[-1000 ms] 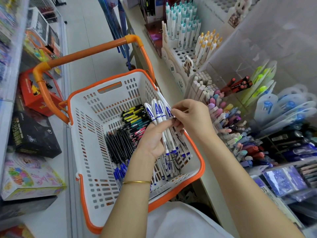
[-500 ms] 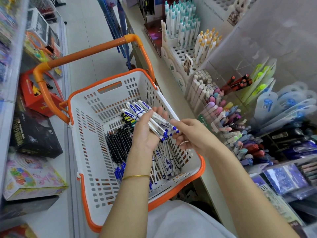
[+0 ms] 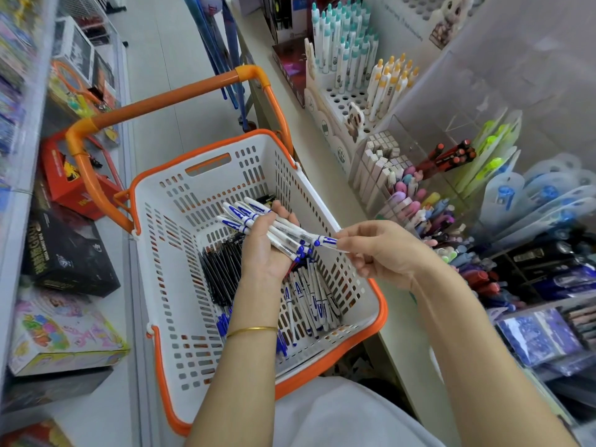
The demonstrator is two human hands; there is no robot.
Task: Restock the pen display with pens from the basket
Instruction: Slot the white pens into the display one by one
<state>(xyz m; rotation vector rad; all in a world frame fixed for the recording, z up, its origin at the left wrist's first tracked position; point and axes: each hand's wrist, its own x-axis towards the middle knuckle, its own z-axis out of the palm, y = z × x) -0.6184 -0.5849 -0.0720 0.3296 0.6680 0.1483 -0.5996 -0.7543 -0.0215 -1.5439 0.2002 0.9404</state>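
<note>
A white basket with an orange rim stands in front of me. My left hand is over it and holds a fanned bunch of white pens with blue caps. My right hand pinches the blue end of one white pen that still lies across the bunch. More white and blue pens and a row of black pens lie on the basket floor. The pen display on the right shelf holds many coloured pens in clear compartments.
A white stand of teal-capped and yellow-capped pens sits further back on the right shelf. The orange basket handle arches over the far side. Boxed toys fill the low shelf on the left. Packaged items lie at the near right.
My left hand has tilted the bunch of pens from upright to lying across the palm. My right hand has slid right and now draws one pen out by its end.
</note>
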